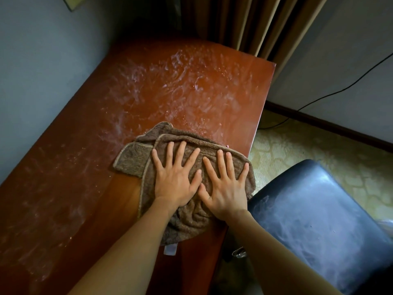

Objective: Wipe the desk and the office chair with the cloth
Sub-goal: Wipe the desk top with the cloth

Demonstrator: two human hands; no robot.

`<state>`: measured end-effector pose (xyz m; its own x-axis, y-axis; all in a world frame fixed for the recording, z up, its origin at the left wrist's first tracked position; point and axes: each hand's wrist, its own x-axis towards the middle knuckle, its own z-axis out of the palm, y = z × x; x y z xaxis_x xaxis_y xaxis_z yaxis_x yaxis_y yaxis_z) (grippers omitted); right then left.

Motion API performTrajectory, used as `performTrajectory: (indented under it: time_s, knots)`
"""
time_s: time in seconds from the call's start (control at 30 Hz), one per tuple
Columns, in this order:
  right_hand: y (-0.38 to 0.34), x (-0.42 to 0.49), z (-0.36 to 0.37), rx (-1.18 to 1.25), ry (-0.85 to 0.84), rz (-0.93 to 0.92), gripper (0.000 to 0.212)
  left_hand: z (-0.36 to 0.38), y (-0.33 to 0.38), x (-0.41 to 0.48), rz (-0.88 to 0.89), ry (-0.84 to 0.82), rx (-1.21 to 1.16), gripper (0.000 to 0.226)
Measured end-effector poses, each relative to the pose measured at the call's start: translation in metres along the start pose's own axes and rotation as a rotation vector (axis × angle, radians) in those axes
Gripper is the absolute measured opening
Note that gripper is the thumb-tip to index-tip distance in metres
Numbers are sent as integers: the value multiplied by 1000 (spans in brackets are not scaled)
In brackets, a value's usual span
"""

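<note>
A brown terry cloth (131,160) lies crumpled on the reddish-brown wooden desk (89,128), near its right edge. My left hand (175,178) and my right hand (224,188) press flat on the cloth side by side, fingers spread and straight. White dust streaks cover most of the desk top beyond and left of the cloth. A cleaner strip shows just left of my left wrist. The office chair's dark leather seat (319,220) stands to the right of the desk, also filmed with dust.
A grey wall runs along the desk's left side. Brown curtains (251,22) hang behind its far end. A black cable (331,92) trails down the right wall to the patterned carpet (297,141). A white tag (170,249) hangs from the cloth's near edge.
</note>
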<state>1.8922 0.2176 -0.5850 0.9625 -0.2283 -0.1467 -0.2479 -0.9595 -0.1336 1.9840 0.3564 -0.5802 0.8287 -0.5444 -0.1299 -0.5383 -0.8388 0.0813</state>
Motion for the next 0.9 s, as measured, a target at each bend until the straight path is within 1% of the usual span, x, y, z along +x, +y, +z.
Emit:
performTrajectory:
  time_s: [0.1, 0.3, 0.6, 0.9]
  knots:
    - [8, 13, -3, -6, 4, 2, 74, -1, 2, 16, 5, 18, -3, 65]
    - [20, 34, -9, -9, 7, -4, 74, -6, 9, 41, -3, -9, 6, 65]
    - [46, 77, -18, -16, -13, -18, 74, -11, 21, 87, -28, -4, 11, 65]
    - [71, 115, -28, 11, 11, -34, 73, -15, 33, 131, -43, 0, 27, 66]
